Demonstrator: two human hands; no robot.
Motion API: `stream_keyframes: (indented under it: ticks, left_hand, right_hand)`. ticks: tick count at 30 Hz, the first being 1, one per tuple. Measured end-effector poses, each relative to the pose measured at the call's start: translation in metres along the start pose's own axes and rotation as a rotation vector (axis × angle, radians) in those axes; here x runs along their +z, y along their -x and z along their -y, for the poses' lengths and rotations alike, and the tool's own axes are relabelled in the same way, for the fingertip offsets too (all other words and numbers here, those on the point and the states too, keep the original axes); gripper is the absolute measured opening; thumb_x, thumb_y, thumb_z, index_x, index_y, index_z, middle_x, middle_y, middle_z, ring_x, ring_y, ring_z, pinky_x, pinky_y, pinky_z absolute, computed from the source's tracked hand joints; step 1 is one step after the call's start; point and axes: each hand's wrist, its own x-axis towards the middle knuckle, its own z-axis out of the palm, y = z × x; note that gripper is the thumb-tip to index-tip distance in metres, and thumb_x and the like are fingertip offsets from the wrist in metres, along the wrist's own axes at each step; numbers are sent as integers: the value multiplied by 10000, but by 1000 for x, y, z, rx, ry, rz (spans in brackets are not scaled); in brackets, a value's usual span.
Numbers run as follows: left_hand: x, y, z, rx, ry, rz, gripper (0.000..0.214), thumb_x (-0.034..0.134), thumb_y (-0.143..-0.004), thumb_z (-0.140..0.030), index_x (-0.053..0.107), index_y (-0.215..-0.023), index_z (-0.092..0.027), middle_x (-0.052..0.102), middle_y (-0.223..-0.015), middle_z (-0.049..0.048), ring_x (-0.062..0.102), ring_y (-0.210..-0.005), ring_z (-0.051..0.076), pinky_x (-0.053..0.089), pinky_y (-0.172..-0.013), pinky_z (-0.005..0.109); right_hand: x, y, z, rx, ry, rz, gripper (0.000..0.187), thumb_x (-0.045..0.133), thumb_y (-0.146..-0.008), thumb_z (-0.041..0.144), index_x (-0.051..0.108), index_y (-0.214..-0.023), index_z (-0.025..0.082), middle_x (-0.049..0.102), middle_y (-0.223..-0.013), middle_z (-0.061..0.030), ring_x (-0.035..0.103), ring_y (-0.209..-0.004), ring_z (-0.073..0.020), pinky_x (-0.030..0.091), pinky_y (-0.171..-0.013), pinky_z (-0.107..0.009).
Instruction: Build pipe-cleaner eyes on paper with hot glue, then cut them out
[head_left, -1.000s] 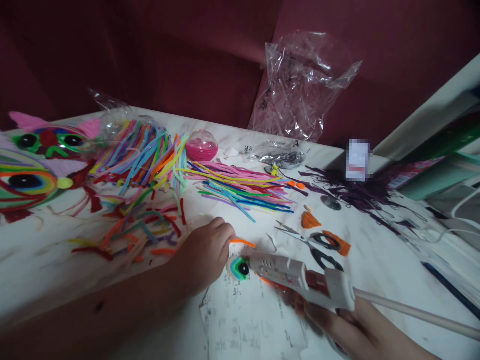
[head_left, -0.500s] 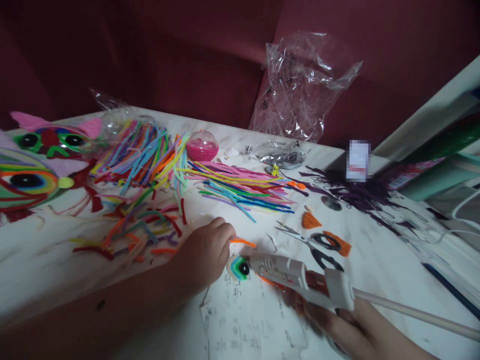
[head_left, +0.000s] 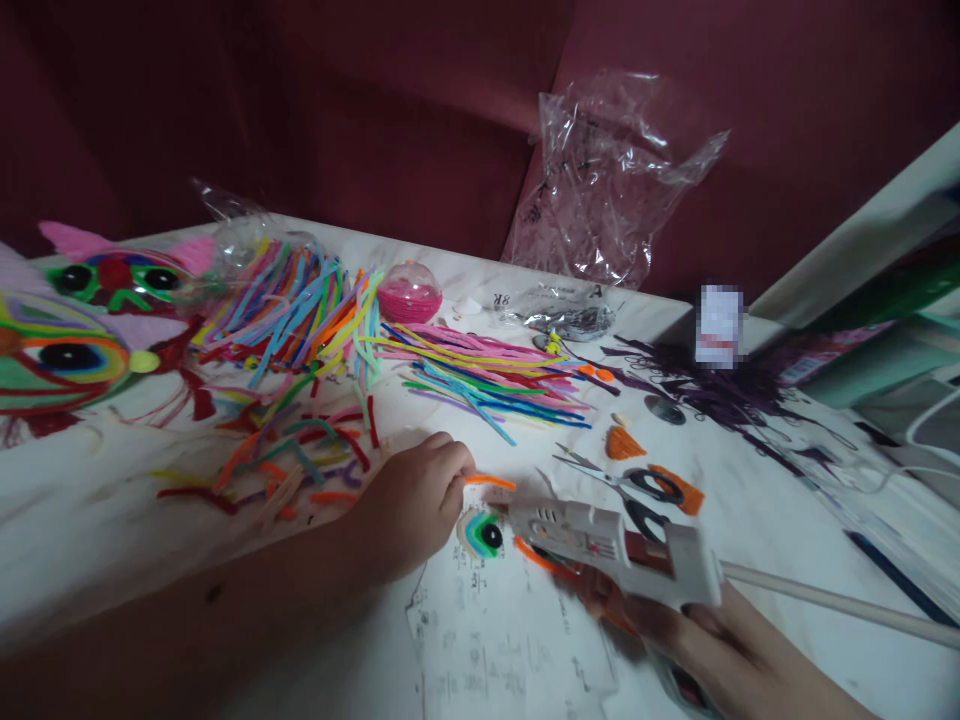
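Note:
My left hand (head_left: 414,498) is curled on the white table, its fingers pinched on the edge of a small coiled pipe-cleaner eye (head_left: 480,534) with a green rim and a black centre. An orange pipe-cleaner piece (head_left: 489,482) sticks out beside the fingertips. My right hand (head_left: 697,650) grips a white hot glue gun (head_left: 615,545), whose nozzle touches the right side of the eye. A glue stick (head_left: 840,605) juts from the back of the gun. The eye lies on a printed sheet of paper (head_left: 510,650).
Heaps of coloured pipe cleaners (head_left: 480,375) and cut scraps (head_left: 285,460) cover the middle of the table. Scissors (head_left: 637,490) and orange bits lie just beyond the gun. Pipe-cleaner masks (head_left: 67,345) sit at the left, a pink yarn capsule (head_left: 409,292) and plastic bags (head_left: 607,180) at the back.
The glue gun has dropped a little and shifted slightly right, with its nozzle still at the eye. My left hand has hardly moved. The view has shifted slightly.

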Motion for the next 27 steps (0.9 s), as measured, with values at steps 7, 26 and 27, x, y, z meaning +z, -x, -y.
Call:
stream_keyframes:
  ticks: [7,26,27]
  left_hand:
    - [0,0,0,-14,23,-17,182,405,-788,-76,547,-770,-187,575,-782,10,539,-760,156,384,-664,271]
    - [-1,0,-1,-23,47,-17,189,415,-753,-42,546,-752,-178,577,-776,13,539,-747,162,388,-668,279]
    - [-1,0,-1,-26,51,-17,189,414,-753,-41,546,-751,-177,578,-778,14,540,-749,161,389,-670,280]
  right_hand:
    - [2,0,14,-122,82,-38,470,515,-756,636,733,-793,221,683,-589,-33,627,-580,-195,544,-525,-236]
    - [9,-4,25,-272,149,67,348,551,-763,563,734,-843,278,665,-548,-9,622,-539,-198,553,-501,-251]
    - [9,-5,23,-268,155,73,344,557,-760,559,735,-851,279,671,-559,-9,626,-547,-203,556,-510,-257]
